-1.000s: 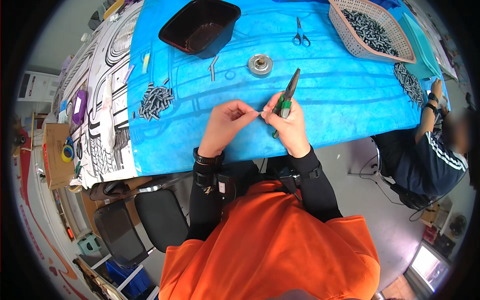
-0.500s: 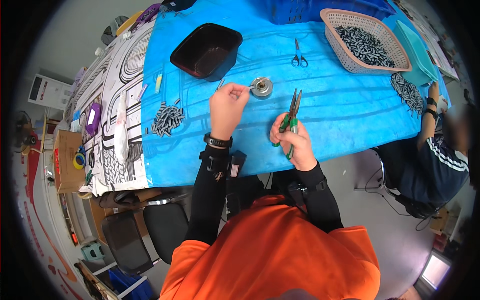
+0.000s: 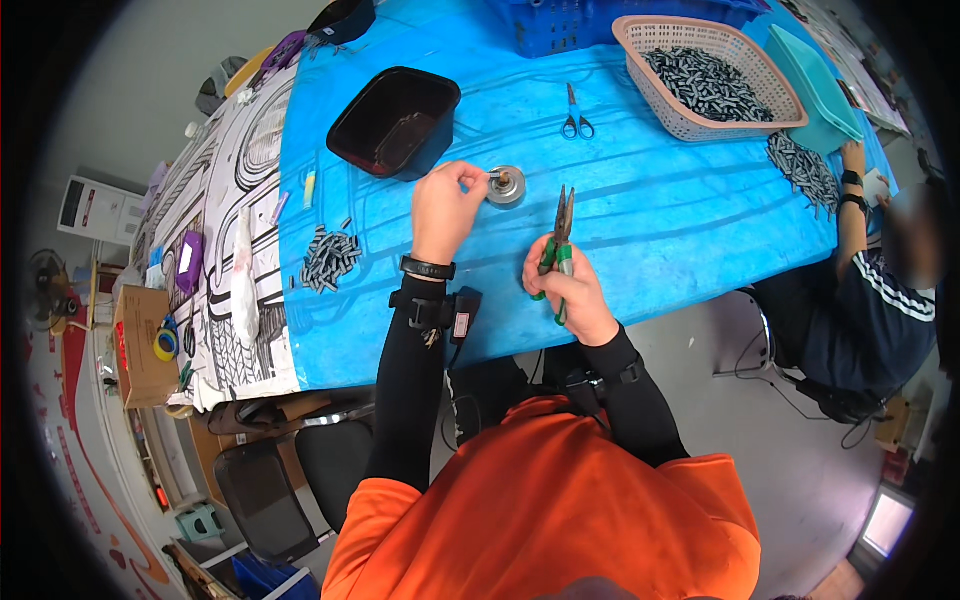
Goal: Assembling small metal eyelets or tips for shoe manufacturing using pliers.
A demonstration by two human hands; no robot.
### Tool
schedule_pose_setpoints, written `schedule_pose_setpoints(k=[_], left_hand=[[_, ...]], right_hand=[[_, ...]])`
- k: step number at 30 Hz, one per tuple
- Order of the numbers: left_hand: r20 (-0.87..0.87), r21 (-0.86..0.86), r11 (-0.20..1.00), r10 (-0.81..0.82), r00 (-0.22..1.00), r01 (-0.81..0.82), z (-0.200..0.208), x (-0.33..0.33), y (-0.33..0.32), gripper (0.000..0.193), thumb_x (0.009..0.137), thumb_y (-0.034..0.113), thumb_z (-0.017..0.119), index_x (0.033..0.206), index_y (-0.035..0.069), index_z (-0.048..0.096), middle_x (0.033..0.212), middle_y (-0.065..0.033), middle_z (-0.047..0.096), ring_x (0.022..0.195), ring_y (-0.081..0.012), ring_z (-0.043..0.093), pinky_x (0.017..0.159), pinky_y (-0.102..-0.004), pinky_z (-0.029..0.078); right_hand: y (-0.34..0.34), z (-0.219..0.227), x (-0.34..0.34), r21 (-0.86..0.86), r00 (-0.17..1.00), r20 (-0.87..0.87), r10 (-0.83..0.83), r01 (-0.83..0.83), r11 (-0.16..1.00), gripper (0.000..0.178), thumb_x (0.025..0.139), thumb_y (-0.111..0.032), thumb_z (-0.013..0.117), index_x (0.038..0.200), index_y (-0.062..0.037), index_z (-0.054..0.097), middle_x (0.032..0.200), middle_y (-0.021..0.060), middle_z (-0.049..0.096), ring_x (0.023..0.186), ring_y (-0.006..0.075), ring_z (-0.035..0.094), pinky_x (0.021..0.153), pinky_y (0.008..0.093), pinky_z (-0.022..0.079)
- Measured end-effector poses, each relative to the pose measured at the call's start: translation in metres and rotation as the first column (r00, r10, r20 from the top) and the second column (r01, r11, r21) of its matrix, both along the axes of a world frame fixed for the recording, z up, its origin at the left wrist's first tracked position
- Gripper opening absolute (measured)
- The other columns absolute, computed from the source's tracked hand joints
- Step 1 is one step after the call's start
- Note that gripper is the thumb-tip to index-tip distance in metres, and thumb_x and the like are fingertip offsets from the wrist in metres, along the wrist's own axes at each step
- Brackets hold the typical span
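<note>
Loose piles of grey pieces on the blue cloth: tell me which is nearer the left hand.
The pile left of the left hand; the other pile lies far right, beside the pink basket.

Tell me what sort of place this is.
Probably a small hand-assembly workshop: pliers in the right hand, a basket of small dark pieces, and a co-worker at the same table.

Workshop: pliers, scissors, heaped parts

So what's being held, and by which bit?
The right hand holds needle-nose pliers by their green handles. The left hand pinches a tiny piece, seemingly by one end.
</note>
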State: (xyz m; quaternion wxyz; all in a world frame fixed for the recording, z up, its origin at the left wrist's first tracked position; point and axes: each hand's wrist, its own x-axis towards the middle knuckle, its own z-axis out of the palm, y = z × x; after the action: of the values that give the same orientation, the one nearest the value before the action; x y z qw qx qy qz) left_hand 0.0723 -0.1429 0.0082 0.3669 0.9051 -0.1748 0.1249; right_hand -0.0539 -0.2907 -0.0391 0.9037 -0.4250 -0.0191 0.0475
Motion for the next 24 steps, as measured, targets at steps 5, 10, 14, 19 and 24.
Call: schedule_pose_setpoints(k=[5,10,14,19,24], left_hand=[[0.066,0.014,0.999,-0.05,0.997,0.049,-0.008,0.005,0.003,0.013,0.074,0.012,0.065,0.081,0.002,0.067,0.07,-0.0089,0.062,0.057,-0.0195,0.056,0.056,-0.0303,0.044],[0.031,-0.004,0.999,-0.031,0.999,0.031,-0.007,0.007,0.003,0.013,0.074,0.012,0.065,0.08,0.001,0.067,0.069,-0.0093,0.063,0.058,-0.0183,0.057,0.056,-0.0295,0.045],[-0.003,-0.012,0.998,-0.057,0.998,0.057,-0.005,0.008,0.002,0.014,0.074,0.013,0.065,0.081,0.001,0.067,0.066,-0.0095,0.062,0.057,-0.017,0.058,0.056,-0.029,0.045],[-0.031,0.001,0.999,-0.053,0.998,0.053,-0.003,0.007,0.0,0.015,0.075,0.015,0.065,0.082,0.001,0.068,0.065,-0.0088,0.062,0.057,-0.0161,0.057,0.056,-0.0284,0.045],[-0.077,-0.002,1.0,-0.028,0.997,0.028,0.001,0.003,0.009,0.014,0.078,0.015,0.064,0.078,0.001,0.066,0.069,-0.011,0.064,0.063,-0.0231,0.062,0.059,-0.0334,0.047]], right_hand=[[0.001,-0.003,0.0,-0.008,1.0,0.004,-0.008,0.008,1.0,0.025,0.068,0.004,0.046,0.092,-0.0019,0.05,0.072,0.005,0.051,0.067,0.0137,0.049,0.06,0.0254,0.038],[0.001,-0.004,0.001,-0.012,1.0,0.012,-0.009,0.009,1.0,0.025,0.067,0.003,0.046,0.091,-0.0017,0.05,0.071,0.005,0.051,0.066,0.0136,0.048,0.06,0.0254,0.038],[0.001,-0.002,0.001,-0.013,1.0,0.018,-0.009,0.009,1.0,0.025,0.067,0.003,0.045,0.091,-0.0015,0.05,0.071,0.0051,0.051,0.066,0.0136,0.048,0.06,0.0254,0.038],[0.001,-0.003,0.001,-0.019,1.0,0.023,-0.013,0.014,1.0,0.025,0.067,0.003,0.045,0.091,-0.0017,0.05,0.071,0.005,0.051,0.065,0.0136,0.048,0.06,0.0255,0.038],[0.003,-0.001,0.001,-0.004,1.0,0.025,0.007,-0.007,1.0,0.024,0.068,0.002,0.046,0.091,-0.0022,0.05,0.071,0.0047,0.05,0.066,0.0134,0.047,0.06,0.0253,0.037]])
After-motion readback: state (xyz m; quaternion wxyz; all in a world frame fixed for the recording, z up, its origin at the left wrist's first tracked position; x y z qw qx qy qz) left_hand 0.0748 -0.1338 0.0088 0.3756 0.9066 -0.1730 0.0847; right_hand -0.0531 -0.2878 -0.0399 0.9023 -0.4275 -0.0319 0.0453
